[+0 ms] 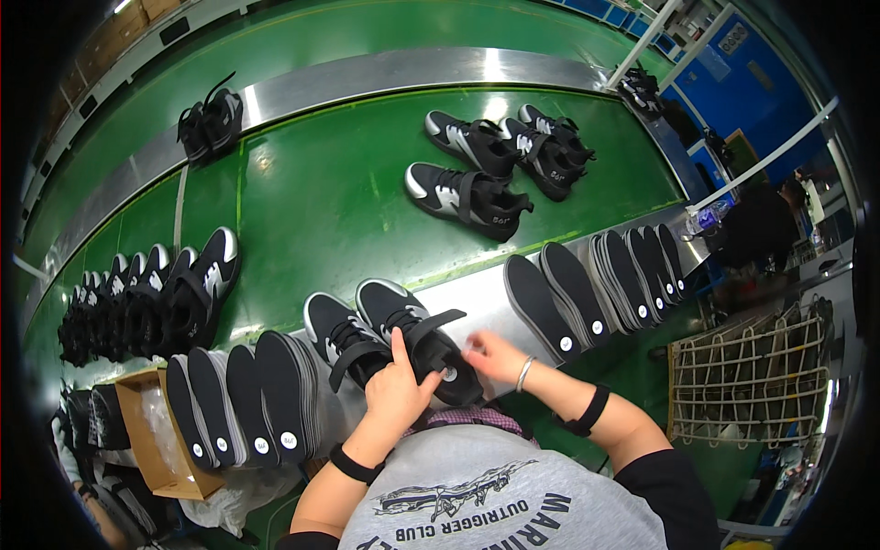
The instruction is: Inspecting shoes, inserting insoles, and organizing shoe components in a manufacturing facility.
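1. Nearest the lens: grey printed shirt [500, 504] at 6 o'clock, with both forearms rising from it.
2. Left hand [396, 394]: index finger raised and pressed on the heel of a black shoe [417, 339]; the other fingers curl against the shoe's near side. Black band on the wrist.
3. Right hand [495, 356]: fingers bunched narrow at the shoe's heel opening, tips on an insole [451, 374] with a white round sticker. Cannot tell how firm the pinch is. Bracelet on the wrist, black band higher up the forearm.
4. Shoe position: on the steel rail [477, 298] at the near belt edge, dead centre, toe toward 11 o'clock, strap loose.
5. Second shoe [341, 341] lies touching it at 9 o'clock, same heading.
6. Insole stack [247, 394] at 8 o'clock, on edge, stickers down.
7. More insoles [596, 284] fan out at 3 o'clock along the rail.
8. Green belt [312, 202] beyond: three shoes [490, 165] at 1 o'clock, well apart from the hands.
9. Shoe row [147, 302] at 9 o'clock.
10. Cardboard box [147, 431] at 8 o'clock; wire basket [752, 367] at 3 o'clock.
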Tool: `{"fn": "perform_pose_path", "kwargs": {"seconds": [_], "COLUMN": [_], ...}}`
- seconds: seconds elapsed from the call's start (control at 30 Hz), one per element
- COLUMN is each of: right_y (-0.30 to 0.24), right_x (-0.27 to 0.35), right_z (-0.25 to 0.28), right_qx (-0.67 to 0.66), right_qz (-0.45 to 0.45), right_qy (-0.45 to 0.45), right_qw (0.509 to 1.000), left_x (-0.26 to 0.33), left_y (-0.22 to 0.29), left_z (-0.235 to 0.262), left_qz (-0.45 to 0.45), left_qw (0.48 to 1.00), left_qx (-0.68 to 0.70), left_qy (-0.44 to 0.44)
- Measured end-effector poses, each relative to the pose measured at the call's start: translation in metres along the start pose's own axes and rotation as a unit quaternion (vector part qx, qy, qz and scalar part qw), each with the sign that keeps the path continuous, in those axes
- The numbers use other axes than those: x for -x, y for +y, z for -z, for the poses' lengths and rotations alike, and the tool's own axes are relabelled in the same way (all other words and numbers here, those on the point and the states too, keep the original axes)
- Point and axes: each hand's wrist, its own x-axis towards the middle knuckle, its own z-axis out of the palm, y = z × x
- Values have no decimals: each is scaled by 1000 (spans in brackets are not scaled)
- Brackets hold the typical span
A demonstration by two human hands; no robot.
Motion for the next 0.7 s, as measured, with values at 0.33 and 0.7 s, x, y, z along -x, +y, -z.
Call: {"fn": "perform_pose_path", "kwargs": {"seconds": [0.33,0.7], "right_y": [-6,-10], "right_x": [-20,-141], "right_z": [42,144], "right_qx": [-82,232], "right_qz": [68,242], "right_qy": [-85,302], "right_qw": [991,892], "left_x": [-89,-131], "left_y": [-36,-71], "left_z": [30,53], "left_qz": [9,-48], "left_qw": [990,941], "left_qx": [-103,-61], "left_qy": [94,330]}}
